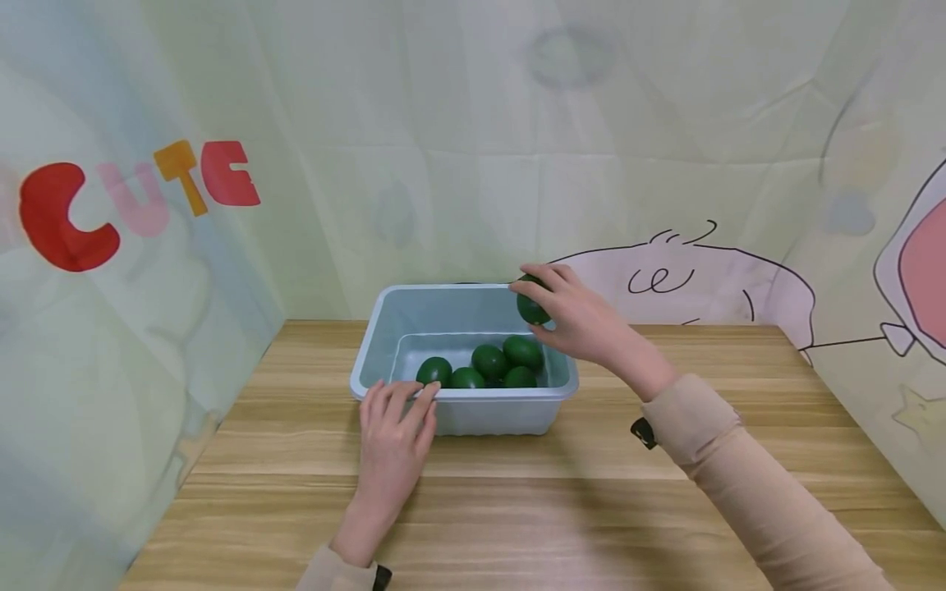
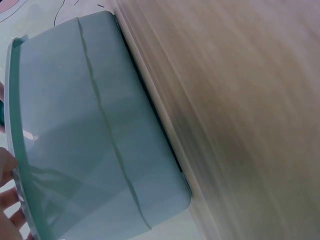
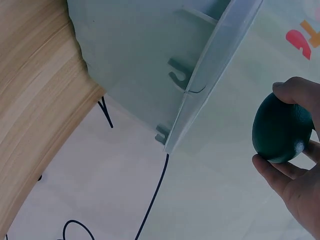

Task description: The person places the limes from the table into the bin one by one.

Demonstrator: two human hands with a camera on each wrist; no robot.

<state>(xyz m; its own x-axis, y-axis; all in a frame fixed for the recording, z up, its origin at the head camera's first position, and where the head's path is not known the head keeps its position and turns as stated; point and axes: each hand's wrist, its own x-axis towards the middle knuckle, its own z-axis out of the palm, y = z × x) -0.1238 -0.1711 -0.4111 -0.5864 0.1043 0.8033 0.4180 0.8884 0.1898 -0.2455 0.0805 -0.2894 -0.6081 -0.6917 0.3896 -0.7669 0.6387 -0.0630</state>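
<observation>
A pale blue-grey plastic bin (image 1: 488, 414) stands on the wooden table, and several dark green egg-shaped fruits (image 1: 489, 361) lie inside it. Above the bin's back right corner, my right hand (image 1: 567, 316) grips another smooth dark green fruit (image 1: 530, 302) between thumb and fingers. The right wrist view shows this same fruit (image 3: 281, 129) held beside the bin's rim. My left hand (image 1: 395, 443) rests its fingers on the front rim, left of the middle. In the left wrist view those fingers (image 2: 7, 197) touch the bin's edge at the left.
The wooden table (image 1: 296, 492) runs around the bin, its back edge close behind. A printed cloth backdrop (image 1: 414, 164) hangs behind and at both sides. Below the table edge, a dark cable (image 3: 152, 200) shows in the right wrist view.
</observation>
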